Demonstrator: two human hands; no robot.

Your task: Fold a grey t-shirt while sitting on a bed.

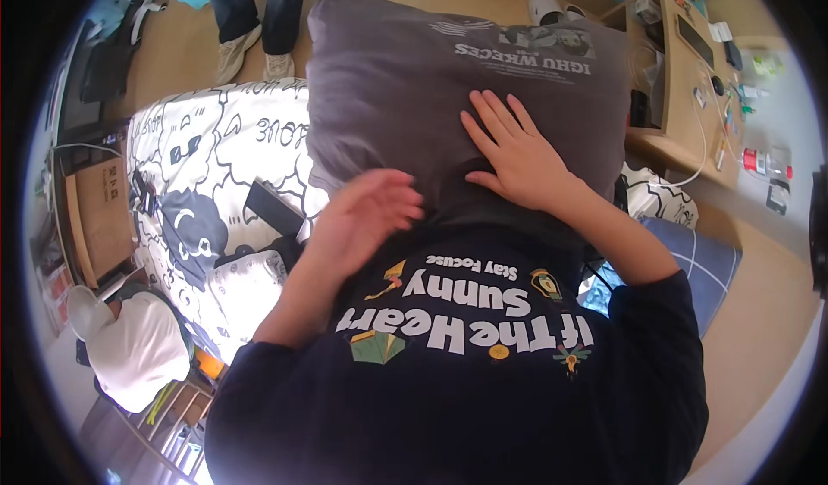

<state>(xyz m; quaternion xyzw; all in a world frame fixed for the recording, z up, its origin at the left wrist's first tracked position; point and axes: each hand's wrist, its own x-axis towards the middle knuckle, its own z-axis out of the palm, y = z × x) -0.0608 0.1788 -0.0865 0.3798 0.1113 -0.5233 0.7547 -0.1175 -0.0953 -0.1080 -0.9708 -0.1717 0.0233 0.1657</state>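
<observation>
A grey cloth piece, which looks like a T-shirt with a pale print near its far edge, spreads out in a broad rectangle before me. Whether anything lies under it I cannot tell. My right hand rests flat on its near right part, palm down with fingers stretched. At the near left edge, my left hand hovers with loosely bent fingers, a bit blurred by motion, and nothing shows in it. The near part of the cloth meets my dark printed shirt.
To the left lies a bed with a black-and-white patterned cover, bearing a dark flat phone-like object. Beyond stands another person. A wooden desk with small items is at the right, near a red-labelled bottle. A cardboard box stands far left.
</observation>
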